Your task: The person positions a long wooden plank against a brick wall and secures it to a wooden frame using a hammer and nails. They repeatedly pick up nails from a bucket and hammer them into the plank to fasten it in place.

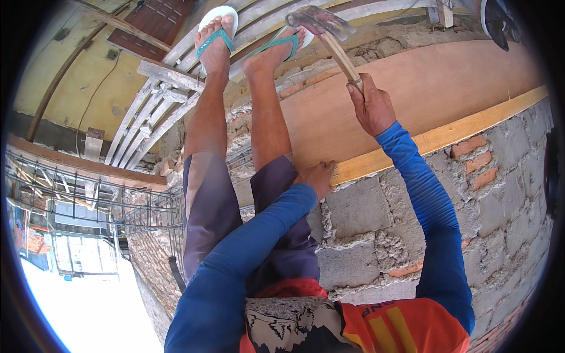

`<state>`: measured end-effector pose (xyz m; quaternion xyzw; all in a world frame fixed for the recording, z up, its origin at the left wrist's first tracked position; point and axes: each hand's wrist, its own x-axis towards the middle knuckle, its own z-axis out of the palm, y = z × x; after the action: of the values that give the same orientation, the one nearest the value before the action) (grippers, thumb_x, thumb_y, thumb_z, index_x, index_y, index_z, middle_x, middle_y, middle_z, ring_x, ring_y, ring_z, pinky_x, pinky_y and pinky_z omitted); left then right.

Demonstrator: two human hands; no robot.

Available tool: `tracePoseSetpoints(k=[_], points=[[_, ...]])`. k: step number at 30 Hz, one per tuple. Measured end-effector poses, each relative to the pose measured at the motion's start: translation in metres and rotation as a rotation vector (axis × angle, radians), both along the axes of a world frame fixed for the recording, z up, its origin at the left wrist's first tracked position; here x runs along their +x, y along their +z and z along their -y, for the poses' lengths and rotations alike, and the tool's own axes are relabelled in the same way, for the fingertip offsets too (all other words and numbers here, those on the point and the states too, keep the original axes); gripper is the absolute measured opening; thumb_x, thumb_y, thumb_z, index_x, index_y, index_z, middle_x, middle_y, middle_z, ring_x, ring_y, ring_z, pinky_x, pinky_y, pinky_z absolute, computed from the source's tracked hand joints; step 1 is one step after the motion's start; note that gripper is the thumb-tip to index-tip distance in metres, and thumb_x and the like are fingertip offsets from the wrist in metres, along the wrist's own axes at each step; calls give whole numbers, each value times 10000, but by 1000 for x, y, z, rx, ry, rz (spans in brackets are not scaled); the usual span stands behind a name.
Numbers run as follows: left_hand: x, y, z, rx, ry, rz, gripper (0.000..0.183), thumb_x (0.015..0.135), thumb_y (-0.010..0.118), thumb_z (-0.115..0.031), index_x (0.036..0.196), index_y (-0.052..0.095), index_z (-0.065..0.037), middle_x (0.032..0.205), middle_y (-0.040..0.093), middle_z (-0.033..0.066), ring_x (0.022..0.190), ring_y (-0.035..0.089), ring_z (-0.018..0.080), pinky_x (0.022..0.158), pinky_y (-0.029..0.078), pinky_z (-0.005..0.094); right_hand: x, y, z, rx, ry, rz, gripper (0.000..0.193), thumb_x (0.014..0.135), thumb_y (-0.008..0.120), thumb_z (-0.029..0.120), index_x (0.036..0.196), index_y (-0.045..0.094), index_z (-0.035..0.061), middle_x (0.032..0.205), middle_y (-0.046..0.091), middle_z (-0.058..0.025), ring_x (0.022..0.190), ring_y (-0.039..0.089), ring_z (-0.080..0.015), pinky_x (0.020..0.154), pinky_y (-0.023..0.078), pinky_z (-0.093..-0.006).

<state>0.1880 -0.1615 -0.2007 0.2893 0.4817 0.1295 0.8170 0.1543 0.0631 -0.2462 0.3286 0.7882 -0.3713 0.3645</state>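
My right hand [373, 107] is closed round the wooden handle of a hammer [341, 56]. The hammer's metal head is raised toward the far side and blurred. At the near left corner of a brown plywood panel [412, 97], my left hand [316, 178] has its fingers curled together. They touch the end of a yellowish wooden strip [435, 136] that runs along the panel's near edge. Whatever small thing the left fingers may pinch is too hidden to name.
A rough wall of grey blocks [359, 209] and red bricks [478, 162] lies beside the panel. My sandalled feet stand on wooden slats [265, 20]. Steel rebar mesh [88, 188] and a wooden beam [88, 165] extend left, with a bright drop below.
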Motion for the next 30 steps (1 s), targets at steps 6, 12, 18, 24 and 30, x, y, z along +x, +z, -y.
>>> tracePoseSetpoints(k=[6,12,18,24,30], points=[[-2,13,7,-25,-6,40,669,850,709,-315,1418,421,-109,1202,608,170,1075,643,349,883,546,470,109,-30,0,32,517,335,295,991,572,279,1108,492,21,706,627,-257,704,651,-448,588,502,-517],[1,3,4,-5,-4,8,701,854,711,-319,1441,400,-94,1205,607,177,1089,636,346,903,541,458,-38,-2,2,75,-104,-144,302,1002,543,322,1088,483,40,738,643,-244,718,646,-464,604,518,-535],[5,16,9,-3,-1,22,698,860,707,-325,1442,399,-92,1209,602,178,1074,641,342,899,541,450,102,-16,40,-39,365,371,317,1005,535,347,1072,492,40,741,653,-235,707,650,-448,613,525,-535],[5,6,7,-7,28,-13,715,849,711,-313,1447,381,-102,1225,592,172,1059,645,345,874,545,459,-20,-3,35,3,-81,5,353,1020,481,384,1063,494,35,784,665,-255,754,659,-474,665,533,-549],[2,-8,-1,-9,37,-37,702,844,717,-317,1434,398,-108,1233,592,162,1056,648,346,868,546,461,87,-63,29,38,352,266,293,1002,546,293,1038,485,9,698,617,-272,691,630,-476,570,493,-533]])
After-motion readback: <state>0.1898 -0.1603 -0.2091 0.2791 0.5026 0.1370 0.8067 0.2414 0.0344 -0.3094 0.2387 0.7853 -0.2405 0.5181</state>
